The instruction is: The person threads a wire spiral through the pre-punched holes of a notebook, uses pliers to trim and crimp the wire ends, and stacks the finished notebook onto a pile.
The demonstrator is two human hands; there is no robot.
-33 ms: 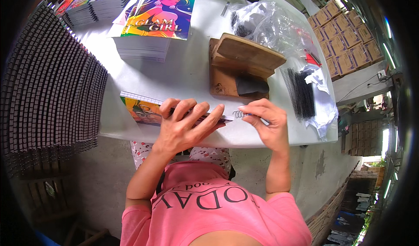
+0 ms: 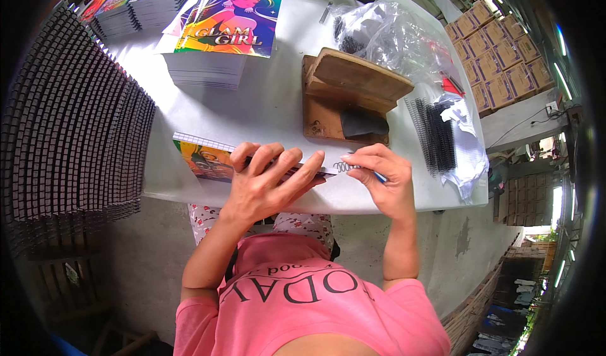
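Observation:
My left hand [image 2: 268,179] is closed over a notebook [image 2: 203,160] with a colourful cover, held on its edge near the front of the table. Its row of punched holes faces up along the top edge. Between the thumb and fingers of my right hand [image 2: 382,176] is a dark spiral binding coil [image 2: 341,166], its loops at the notebook's right end. Whether the coil has entered the holes I cannot tell. Something blue shows by my right fingers, too small to name. Just beyond this hand stands a wooden stand [image 2: 322,113] with a dark pad on its base.
Tall stacks of spiral-bound notebooks [image 2: 76,122] rise at the left. Colourful printed covers [image 2: 237,21] top a paper pile behind. At the right lie loose black coils [image 2: 435,135] on white paper, with clear plastic bags [image 2: 404,37] farther back. Cartons [image 2: 502,53] are piled beyond the table [image 2: 189,110].
My right hand has shifted slightly left with the coil, bringing its loops closer to the notebook's end. The left hand stays almost still on the notebook.

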